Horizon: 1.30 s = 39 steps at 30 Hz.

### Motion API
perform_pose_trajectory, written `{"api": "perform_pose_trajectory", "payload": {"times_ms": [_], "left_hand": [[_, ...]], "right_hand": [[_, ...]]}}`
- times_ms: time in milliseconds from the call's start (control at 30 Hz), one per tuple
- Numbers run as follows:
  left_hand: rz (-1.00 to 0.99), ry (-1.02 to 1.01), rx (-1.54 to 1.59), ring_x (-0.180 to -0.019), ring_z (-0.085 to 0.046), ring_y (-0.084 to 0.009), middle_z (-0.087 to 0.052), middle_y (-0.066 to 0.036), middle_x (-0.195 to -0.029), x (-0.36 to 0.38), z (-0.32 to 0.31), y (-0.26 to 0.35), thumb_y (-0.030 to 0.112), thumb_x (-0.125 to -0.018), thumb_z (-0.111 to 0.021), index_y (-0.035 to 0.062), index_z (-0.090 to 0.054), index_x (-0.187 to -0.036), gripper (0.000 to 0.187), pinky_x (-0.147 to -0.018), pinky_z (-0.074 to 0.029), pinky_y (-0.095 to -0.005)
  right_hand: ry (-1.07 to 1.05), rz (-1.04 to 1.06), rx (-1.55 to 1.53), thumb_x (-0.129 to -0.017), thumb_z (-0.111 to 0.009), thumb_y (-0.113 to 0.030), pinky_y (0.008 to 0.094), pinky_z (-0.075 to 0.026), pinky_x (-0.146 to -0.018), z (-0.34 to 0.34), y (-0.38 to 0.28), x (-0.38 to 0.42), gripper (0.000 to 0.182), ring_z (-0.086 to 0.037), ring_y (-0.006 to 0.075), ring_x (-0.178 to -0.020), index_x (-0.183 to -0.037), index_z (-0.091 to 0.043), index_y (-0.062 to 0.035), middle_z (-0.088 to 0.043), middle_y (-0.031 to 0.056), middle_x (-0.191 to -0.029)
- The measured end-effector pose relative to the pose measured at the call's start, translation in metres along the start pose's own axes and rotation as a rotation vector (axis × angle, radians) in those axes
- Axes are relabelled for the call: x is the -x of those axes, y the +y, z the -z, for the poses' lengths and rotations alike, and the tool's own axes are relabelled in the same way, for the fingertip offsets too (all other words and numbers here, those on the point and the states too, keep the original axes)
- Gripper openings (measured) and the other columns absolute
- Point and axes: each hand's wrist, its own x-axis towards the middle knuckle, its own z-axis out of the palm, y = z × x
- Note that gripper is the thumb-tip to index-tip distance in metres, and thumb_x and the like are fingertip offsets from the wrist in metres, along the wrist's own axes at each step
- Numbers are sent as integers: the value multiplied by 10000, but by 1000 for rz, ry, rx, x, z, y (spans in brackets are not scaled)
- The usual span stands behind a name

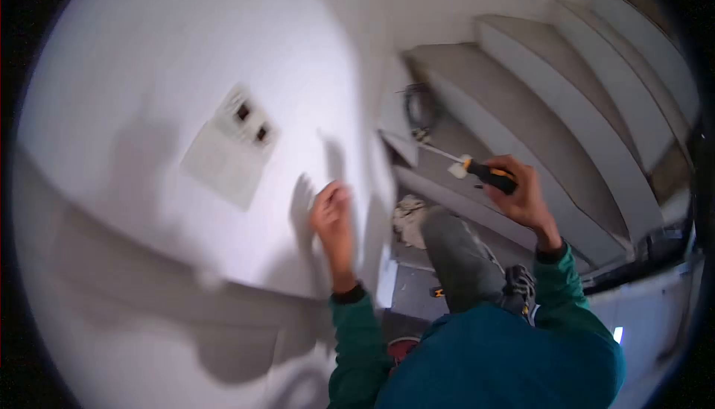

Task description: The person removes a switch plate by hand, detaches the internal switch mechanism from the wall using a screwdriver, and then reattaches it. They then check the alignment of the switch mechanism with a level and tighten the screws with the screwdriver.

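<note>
My right hand (523,197) is wrapped round the black and yellow handle of a screwdriver (482,171). Its long thin shaft points left, towards the wall. My left hand (332,211) is raised close to the white wall, fingers curled together in a pinch; whatever they may hold is too small and blurred to make out. Left of that hand, a pale wall plate (229,157) carries two dark square openings in its upper part. Neither hand touches the plate.
Winding stairs (514,85) rise on the right. A bundle of cable (419,107) lies on a step near the wall. Further down are a crumpled light cloth (408,221) and a small yellow and black object (436,291). My knee (454,252) is between the wall and steps.
</note>
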Motion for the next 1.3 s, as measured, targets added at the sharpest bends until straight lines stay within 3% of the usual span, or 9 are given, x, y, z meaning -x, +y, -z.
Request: {"api": "perform_pose_trajectory", "payload": {"times_ms": [100,167,267,433,933,1167,1233,1267,1300], "left_hand": [[11,-91,83,-1036,-598,-222,-603,-172,-1176,-17,-32,21,366,-987,-499,-40,-478,-1308,518,-922,-475,-357],[59,-158,381,-1115,-545,-246,-534,-174,-1283,-28,-36,29,382,-977,-512,-17,-406,-1371,571,-965,-443,-387],[82,-113,583,-1067,-562,-196,-576,-132,-1216,-49,-40,33,356,-1003,-464,24,-458,-1340,472,-894,-468,-334],[134,138,694,-923,-540,-140,-582,-50,-1078,-67,-36,39,288,-966,-556,64,-506,-1283,391,-833,-457,-323],[4,152,812,-918,-489,-114,-556,-13,-1083,-77,-25,38,298,-948,-584,99,-519,-1271,385,-823,-425,-291],[-24,113,866,-982,-515,-122,-572,-10,-1083,-81,-26,38,291,-946,-587,113,-522,-1249,357,-861,-434,-309],[-59,-24,943,-1082,-523,-149,-587,-26,-1106,-80,-35,56,302,-935,-601,114,-527,-1209,341,-930,-444,-352],[-64,-20,942,-1082,-523,-149,-587,-26,-1106,-83,-32,47,302,-935,-601,114,-527,-1209,341,-930,-444,-352],[-116,-48,950,-1089,-537,-164,-596,-27,-1106,-88,-28,33,288,-930,-608,112,-527,-1204,335,-951,-445,-366]], "right_hand": [[-60,122,2,-745,-677,-14,377,-513,-836,-6,-23,-25,339,-662,268,-913,-1071,-592,21,-653,191,-960],[-93,150,-48,-729,-679,2,373,-518,-823,-14,-36,-34,354,-669,289,-891,-1071,-592,24,-653,200,-967],[-130,273,-22,-721,-681,13,361,-529,-807,-23,-50,-55,364,-671,308,-873,-1072,-588,34,-650,210,-974],[-130,423,32,-710,-685,27,363,-560,-701,-37,-65,-74,379,-682,316,-807,-1075,-585,28,-641,204,-952],[-121,552,44,-699,-680,48,336,-545,-584,-47,-75,-91,374,-686,255,-698,-1062,-593,21,-637,181,-888],[-221,415,4,-732,-659,19,305,-513,-607,-32,-97,-99,299,-628,250,-612,-1024,-597,11,-639,170,-876],[-471,-79,-178,-737,-648,11,288,-495,-632,-24,-110,-109,284,-604,244,-639,-1015,-592,-2,-614,175,-909],[-474,-75,-178,-737,-648,11,288,-495,-632,-25,-107,-111,284,-604,244,-639,-1015,-592,-2,-614,175,-909],[-401,198,-73,-731,-657,14,297,-500,-636,-25,-100,-113,297,-615,249,-679,-1020,-589,-5,-603,177,-942]]}}
